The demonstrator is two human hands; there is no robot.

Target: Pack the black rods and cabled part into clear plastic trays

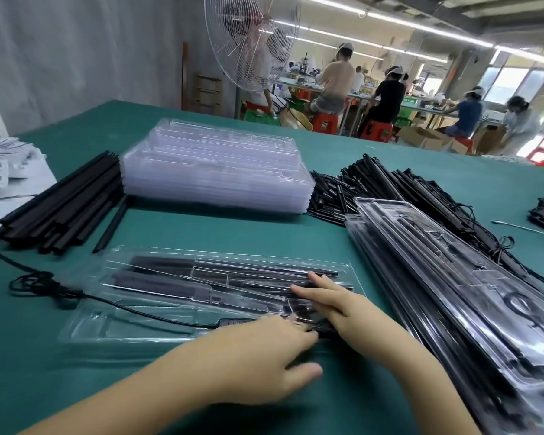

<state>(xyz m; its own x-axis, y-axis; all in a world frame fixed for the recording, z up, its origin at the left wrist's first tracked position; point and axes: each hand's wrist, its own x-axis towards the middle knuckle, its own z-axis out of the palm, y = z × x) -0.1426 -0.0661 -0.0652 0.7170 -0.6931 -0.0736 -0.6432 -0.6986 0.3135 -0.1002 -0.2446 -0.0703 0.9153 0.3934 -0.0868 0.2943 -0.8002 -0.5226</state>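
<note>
Rods (233, 271) in tray (132, 328), stack (217, 171) behind

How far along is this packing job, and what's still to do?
Done: a stack of filled trays lies on the right. In hand: the left hand and right hand are on the front tray, which already holds rods; its cable trails out onto the table. Left: loose black rods, a pile of cabled parts and a stack of empty trays.

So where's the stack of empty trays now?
Head view, left of centre on the green table: the stack of empty trays sits between the black rods on its left and the cabled parts on its right.
</note>
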